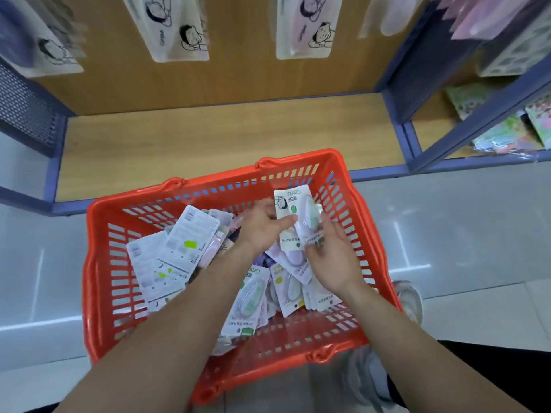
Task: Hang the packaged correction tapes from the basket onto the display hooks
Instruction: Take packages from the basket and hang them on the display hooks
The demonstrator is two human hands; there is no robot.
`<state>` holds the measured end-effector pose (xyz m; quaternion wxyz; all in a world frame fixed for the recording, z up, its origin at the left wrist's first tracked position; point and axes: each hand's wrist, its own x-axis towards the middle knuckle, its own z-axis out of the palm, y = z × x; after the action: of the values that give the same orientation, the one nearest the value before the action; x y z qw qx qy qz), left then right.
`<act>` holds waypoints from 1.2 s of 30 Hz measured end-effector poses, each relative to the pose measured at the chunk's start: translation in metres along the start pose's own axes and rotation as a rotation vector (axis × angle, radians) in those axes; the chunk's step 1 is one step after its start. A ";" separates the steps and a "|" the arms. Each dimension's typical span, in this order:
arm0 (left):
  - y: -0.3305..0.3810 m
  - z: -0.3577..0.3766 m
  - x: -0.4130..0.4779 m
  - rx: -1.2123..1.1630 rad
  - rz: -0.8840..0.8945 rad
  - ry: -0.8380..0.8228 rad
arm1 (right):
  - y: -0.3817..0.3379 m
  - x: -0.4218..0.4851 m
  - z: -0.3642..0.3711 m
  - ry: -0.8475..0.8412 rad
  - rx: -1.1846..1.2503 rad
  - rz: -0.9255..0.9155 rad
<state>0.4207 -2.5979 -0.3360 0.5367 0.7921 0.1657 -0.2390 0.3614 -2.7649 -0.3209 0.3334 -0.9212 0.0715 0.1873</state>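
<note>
Above, on back panel (238, 70): hung packages (304, 25) (blurred). Below: wooden shelf (208, 138), just behind red basket (95, 263). Inside basket: loose pile of correction tapes (185, 242). Over pile: held pack (293, 222), pinched by left hand (259, 228), thumb on front; lower edge gripped by right hand (331, 260), fingers curled.

Packs (190, 248) in basket (98, 263) before shelf (208, 138)

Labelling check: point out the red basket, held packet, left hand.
red basket (268, 369): head view, near wall.
held packet (290, 198): head view, top of card.
left hand (259, 228): head view, back of hand.
</note>
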 end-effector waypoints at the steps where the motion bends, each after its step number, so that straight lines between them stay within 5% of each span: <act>1: -0.002 0.003 0.003 -0.026 -0.009 -0.004 | 0.002 0.001 0.004 0.011 -0.023 -0.022; 14: -0.013 -0.022 -0.002 -0.098 -0.086 0.068 | 0.007 0.019 0.011 0.053 0.180 -0.011; 23: -0.013 -0.051 -0.054 -0.208 -0.010 0.108 | -0.032 0.005 0.009 -0.293 0.529 -0.054; 36: 0.001 -0.073 -0.109 -0.089 0.045 0.065 | -0.041 -0.011 -0.014 -0.273 0.629 -0.054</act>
<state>0.3452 -2.5308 -0.2518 0.5710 0.7782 0.1760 -0.1933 0.3657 -2.7420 -0.2822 0.6124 -0.7414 0.0563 0.2686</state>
